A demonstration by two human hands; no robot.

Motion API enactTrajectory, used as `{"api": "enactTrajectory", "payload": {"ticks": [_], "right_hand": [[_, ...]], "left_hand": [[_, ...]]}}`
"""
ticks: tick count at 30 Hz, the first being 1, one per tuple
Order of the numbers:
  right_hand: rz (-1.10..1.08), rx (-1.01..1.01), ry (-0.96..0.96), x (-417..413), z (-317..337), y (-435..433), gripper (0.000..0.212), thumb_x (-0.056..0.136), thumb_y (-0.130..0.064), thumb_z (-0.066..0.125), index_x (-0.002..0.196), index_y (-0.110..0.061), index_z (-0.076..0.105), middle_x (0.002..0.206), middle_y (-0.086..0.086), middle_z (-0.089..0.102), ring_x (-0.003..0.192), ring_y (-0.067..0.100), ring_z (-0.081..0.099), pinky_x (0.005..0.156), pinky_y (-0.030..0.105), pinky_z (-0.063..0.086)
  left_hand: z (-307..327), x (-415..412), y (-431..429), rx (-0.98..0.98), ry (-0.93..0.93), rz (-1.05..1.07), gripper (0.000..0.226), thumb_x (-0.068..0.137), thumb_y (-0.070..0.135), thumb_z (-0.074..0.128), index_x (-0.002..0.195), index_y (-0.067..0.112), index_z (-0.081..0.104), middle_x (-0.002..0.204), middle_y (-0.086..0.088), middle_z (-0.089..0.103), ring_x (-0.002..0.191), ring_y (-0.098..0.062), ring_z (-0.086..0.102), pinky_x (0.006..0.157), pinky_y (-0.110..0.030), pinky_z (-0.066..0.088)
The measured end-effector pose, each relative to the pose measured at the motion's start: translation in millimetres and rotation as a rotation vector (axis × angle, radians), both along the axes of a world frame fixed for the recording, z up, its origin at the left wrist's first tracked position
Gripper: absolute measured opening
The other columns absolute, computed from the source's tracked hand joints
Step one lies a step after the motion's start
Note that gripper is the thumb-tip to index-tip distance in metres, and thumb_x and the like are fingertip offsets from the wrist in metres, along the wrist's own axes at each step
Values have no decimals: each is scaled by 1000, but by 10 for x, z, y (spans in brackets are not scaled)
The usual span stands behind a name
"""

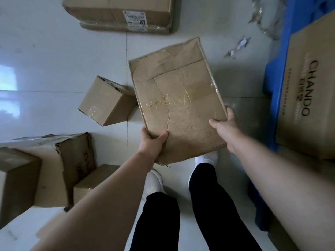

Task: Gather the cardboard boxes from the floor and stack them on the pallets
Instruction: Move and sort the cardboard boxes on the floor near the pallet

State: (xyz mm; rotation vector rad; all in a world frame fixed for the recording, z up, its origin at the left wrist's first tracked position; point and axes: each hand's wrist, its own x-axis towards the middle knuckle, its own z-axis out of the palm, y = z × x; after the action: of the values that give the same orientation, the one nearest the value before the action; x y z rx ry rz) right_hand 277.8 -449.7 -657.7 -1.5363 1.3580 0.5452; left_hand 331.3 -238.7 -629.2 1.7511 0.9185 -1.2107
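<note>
A worn, creased cardboard box with old clear tape across its top is held above the floor in the middle of the view. My left hand grips its near left corner, thumb on top. My right hand grips its near right edge, thumb on top and fingers curled round the side. A blue pallet lies at the right with a large printed cardboard box standing on it.
A small box sits on the tiled floor just left of the held box. A wide box with a label lies at the top. Several boxes crowd the lower left. Tape scraps litter the floor near the pallet. My feet stand below the held box.
</note>
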Motion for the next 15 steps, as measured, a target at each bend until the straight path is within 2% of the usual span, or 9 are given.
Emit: {"api": "enactTrajectory", "payload": {"ticks": [2, 3, 8, 11, 13, 15], "right_hand": [[-32, 29, 11, -108, 251, 72, 61, 88, -18, 65, 141, -30, 37, 115, -9, 56, 104, 18, 55, 94, 37, 46], [-46, 42, 9, -165, 377, 108, 61, 88, -17, 64, 142, -29, 36, 113, -9, 55, 105, 18, 55, 95, 37, 45], [-103, 15, 8, -475, 1076, 333, 63, 85, -24, 67, 141, -31, 37, 125, -7, 57, 111, 23, 56, 98, 41, 46], [-171, 25, -19, -697, 1524, 466, 61, 88, -21, 65, 142, -30, 38, 126, -3, 56, 108, 22, 55, 90, 34, 45], [-216, 25, -37, -871, 1792, 556, 62, 88, -19, 65, 143, -28, 37, 127, -3, 56, 106, 21, 56, 88, 32, 45], [-233, 19, -39, -1071, 2012, 634, 64, 87, -21, 65, 144, -28, 37, 131, -2, 57, 113, 25, 57, 93, 34, 46]], "left_hand": [[269, -101, 63, 11, 1, -8, 67, 87, 38, 67, 140, 36, 27, 131, 1, 48, 111, -27, 54, 82, -48, 56], [398, -140, 105, 16, -5, -13, 67, 86, 39, 68, 139, 37, 28, 131, 1, 49, 113, -28, 54, 89, -52, 54], [1091, -257, 279, 14, -69, -106, 68, 85, 36, 69, 139, 36, 27, 122, 4, 49, 112, -27, 52, 92, -55, 52], [1479, -370, 390, 3, -99, -169, 67, 86, 34, 69, 138, 35, 27, 121, 5, 49, 109, -25, 52, 90, -53, 52], [1710, -459, 464, -8, -127, -199, 70, 84, 34, 71, 139, 36, 27, 126, 3, 49, 112, -27, 51, 96, -54, 49], [1925, -559, 517, -16, -148, -243, 75, 83, 33, 72, 142, 36, 25, 131, 0, 48, 117, -29, 51, 100, -54, 46]]}}
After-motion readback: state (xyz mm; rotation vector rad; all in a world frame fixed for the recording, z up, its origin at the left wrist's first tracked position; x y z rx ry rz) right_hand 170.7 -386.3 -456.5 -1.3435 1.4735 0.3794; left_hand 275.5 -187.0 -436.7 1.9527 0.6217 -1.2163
